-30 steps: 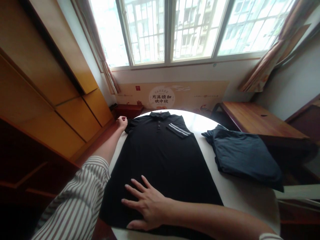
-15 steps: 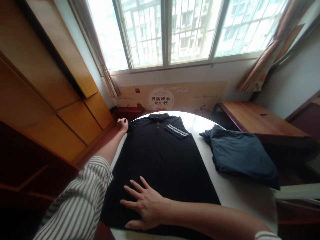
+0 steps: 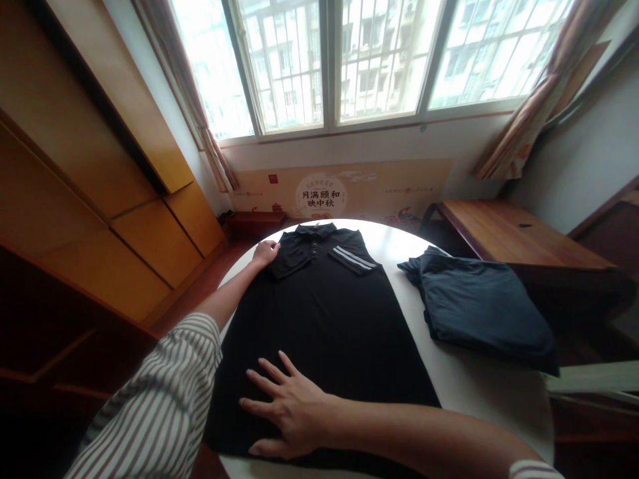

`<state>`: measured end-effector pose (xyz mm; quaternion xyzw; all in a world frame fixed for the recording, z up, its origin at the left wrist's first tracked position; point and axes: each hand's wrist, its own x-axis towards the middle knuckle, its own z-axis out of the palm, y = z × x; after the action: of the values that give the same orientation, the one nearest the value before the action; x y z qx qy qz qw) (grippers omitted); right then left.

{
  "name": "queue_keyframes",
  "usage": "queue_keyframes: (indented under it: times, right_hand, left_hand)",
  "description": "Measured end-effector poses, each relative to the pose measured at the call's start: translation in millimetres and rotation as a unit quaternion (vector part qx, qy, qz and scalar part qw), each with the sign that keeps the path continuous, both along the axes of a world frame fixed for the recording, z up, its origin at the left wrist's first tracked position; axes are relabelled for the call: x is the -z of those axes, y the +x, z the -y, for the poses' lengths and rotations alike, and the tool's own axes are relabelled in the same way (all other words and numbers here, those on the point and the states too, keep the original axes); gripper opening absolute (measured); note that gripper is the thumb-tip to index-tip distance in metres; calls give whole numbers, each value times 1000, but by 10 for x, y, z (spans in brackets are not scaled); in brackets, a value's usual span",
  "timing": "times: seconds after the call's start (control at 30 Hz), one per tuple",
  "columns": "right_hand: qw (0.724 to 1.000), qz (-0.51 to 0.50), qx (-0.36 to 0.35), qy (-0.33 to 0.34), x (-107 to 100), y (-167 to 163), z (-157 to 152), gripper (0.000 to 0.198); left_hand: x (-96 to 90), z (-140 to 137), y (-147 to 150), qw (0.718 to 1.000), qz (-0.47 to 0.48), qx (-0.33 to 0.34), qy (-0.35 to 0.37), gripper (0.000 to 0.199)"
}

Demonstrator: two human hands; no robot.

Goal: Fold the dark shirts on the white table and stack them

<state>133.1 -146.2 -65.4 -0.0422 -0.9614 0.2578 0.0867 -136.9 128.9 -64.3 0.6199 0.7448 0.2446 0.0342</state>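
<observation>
Black cloth polo shirt (image 3: 332,326) runs lower to upper centre.
Left grip (image 3: 265,253) curled nearer collar (image 3: 317,231), hold unclear; right grip (image 3: 295,414) spread flat.

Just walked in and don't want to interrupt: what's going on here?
Someone has a black polo shirt spread on a white table, both its sleeves lying inward over the front. Their right hand rests open on the shirt's lower part; their left hand is at the shirt's left-side edge, though whether its grip is closed on cloth is unclear. A dark blue garment lies to the right.
</observation>
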Motion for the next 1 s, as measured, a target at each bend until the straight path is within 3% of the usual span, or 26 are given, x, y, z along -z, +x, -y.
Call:
queue_keyframes:
  times: [0.1, 0.33, 0.53, 0.67, 0.83, 1.0]
  right_hand:
    - [1000, -4, 1, 1, -2, 1, -5, 69]
    - [1000, -8, 3, 8, 34, -1, 2, 68]
    - [1000, -12, 4, 15, 39, 10, 7, 68]
    - [1000, -14, 0, 5, 42, 6, -2, 67]
    - [1000, -9, 1, 6, 11, 23, -2, 67]
    - [1000, -3, -5, 17, -7, 48, 25, 71]
  left_hand:
    - [19, -194, -118, 999, 33, -37, -13, 28]
    - [250, -460, -125, 988, 88, -122, -38, 28]
    - [212, -522, -247, 981, 76, -172, -43, 30]
    - [171, -515, -124, 990, 39, -132, -35, 38]
    - [305, -466, 130, 998, -1, 1, -66, 50]
    - [338, -484, 119, 992, -19, 21, -120, 57]
